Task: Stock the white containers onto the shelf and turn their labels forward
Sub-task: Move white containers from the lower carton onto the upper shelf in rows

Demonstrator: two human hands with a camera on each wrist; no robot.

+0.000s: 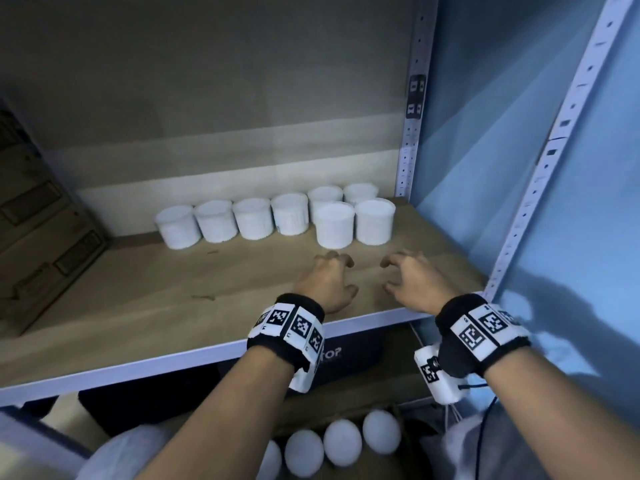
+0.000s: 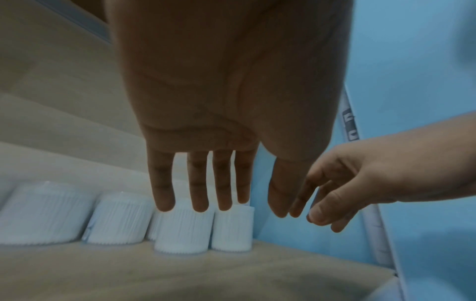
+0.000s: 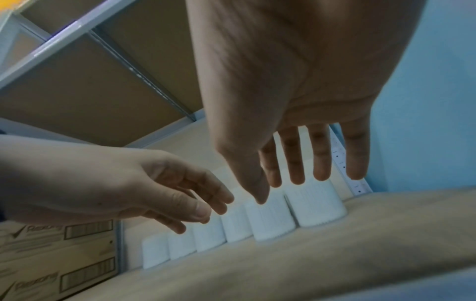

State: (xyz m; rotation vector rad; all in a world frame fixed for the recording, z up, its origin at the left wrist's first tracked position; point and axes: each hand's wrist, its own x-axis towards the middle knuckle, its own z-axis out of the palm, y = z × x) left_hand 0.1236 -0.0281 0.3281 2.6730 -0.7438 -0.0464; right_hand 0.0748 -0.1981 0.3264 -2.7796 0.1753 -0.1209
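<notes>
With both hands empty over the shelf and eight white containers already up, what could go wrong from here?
1. The two front containers stand close together, so turning one may nudge the other or the back row.
2. Labels look washed out, so a wrong-facing label may go unnoticed.
3. The left hand and right hand hover side by side and may collide when reaching in.

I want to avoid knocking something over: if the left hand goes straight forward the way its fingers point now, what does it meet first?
Probably the front-left white container: the empty left hand points at it across bare shelf board. Depth is uncertain, so it might graze the neighbouring front container.
</notes>
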